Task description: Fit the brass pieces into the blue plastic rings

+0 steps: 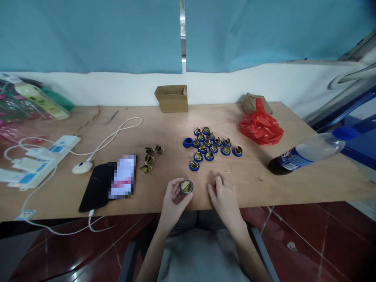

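My left hand (pixel 176 196) grips a round piece (pixel 186 187) with a dark blue rim and a brass-coloured plate inside, pinched between thumb and fingers just above the table. To its right, my right hand (pixel 223 192) rests low over the wood with its fingers curled together; whatever they hold, if anything, is hidden. Ahead lies a cluster of similar blue-rimmed brass pieces (pixel 202 149), several with small flaps standing up. One blue ring (pixel 188 142) at the cluster's left edge looks hollow. Several loose brass pieces without rims (pixel 149 159) lie to the left.
Two phones (pixel 98 187) (pixel 123 176), a white cable and a power strip (pixel 44 160) occupy the left. A cardboard box (pixel 172 98) stands by the wall. Rightward are a red plastic bag (pixel 261 127) and a tilted-looking cola bottle (pixel 305 154). A thin wire loop (pixel 228 169) lies beyond my right hand.
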Available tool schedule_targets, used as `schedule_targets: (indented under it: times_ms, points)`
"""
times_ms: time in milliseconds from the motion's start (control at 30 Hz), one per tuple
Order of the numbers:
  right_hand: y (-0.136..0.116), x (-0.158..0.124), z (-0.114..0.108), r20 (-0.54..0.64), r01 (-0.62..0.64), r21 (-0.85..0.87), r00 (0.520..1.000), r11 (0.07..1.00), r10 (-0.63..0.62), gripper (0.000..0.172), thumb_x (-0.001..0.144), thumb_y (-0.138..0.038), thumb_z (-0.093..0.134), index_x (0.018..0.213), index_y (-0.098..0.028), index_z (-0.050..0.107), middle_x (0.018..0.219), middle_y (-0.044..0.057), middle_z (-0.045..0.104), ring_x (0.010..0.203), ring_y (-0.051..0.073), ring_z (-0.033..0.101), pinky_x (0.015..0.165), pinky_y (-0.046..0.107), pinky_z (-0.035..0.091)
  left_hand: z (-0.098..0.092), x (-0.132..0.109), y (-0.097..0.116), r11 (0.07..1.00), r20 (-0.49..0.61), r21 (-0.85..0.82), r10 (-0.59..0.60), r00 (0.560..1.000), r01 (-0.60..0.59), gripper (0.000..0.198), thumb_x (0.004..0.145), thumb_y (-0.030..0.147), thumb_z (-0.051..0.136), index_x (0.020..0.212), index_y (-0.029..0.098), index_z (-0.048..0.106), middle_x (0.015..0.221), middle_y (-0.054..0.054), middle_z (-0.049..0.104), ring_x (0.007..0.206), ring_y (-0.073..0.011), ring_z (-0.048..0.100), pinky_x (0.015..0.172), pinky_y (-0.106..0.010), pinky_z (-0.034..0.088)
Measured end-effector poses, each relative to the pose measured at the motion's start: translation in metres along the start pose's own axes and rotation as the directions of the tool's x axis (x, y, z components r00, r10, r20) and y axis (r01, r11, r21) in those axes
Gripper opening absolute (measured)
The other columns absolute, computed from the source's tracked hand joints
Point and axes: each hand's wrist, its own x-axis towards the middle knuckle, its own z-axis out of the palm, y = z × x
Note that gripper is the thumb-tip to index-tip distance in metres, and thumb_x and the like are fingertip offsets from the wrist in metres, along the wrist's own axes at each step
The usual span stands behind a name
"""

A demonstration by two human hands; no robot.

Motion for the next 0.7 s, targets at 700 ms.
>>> schedule_targets:
  times_ms: [700]
  points:
    - [-0.005, 0.004, -0.045, 0.17, -0.073, 0.944, 0.943, 0.32, -0.287, 0.026, 0.097, -0.046, 0.063, 0.088, -0.021, 0.066, 0.088, 0.003, 0.066, 0.085, 0.019, 0.063, 0.082, 0.03, 0.051, 0.007, -0.011, 0.028, 0.928, 0.082, 0.246, 0.268, 0.96, -0.28, 0.04, 0.077, 0.024, 0.086, 0.115, 0.026, 0.074, 0.116, -0.007, 0.071, 0.109, -0.0237, 0.071, 0.096, -0.035, 0.058]
